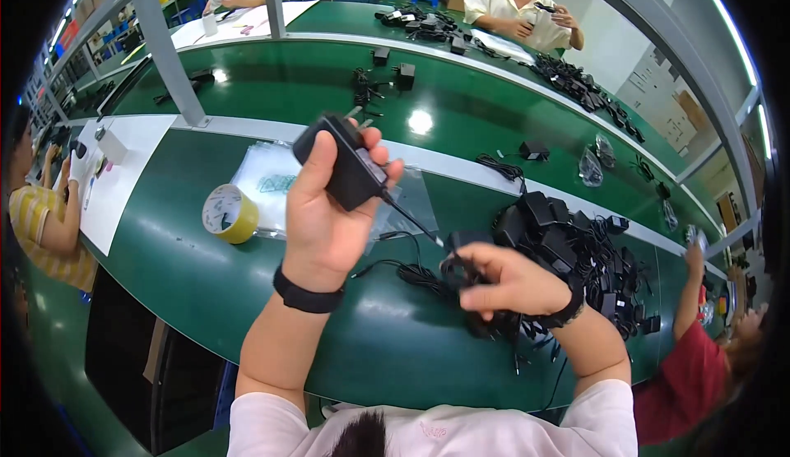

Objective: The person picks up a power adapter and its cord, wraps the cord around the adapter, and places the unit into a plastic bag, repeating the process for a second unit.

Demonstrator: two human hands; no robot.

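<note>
A black plug-in power adapter (352, 169) is gripped in my left hand (329, 218), raised above the green table, its metal prongs pointing up and away. From its near end a black cable (411, 220) runs down to my right hand (514, 280). The fingers of that hand are closed on the bundled part of the cable. Just behind and beneath my right hand lies a big heap of black power adapters (555, 231) with their cords, partly hidden by the hand. A coiled black cord (420, 276) rests on the table between my hands.
Yellow tape (230, 213) stands left beside clear plastic bags (271, 179). Behind the grey rail, a green conveyor belt (296, 78) carries scattered adapters (403, 76) and bagged ones (590, 167). A metal post (164, 46) rises at the left. Co-workers sit across and at both sides.
</note>
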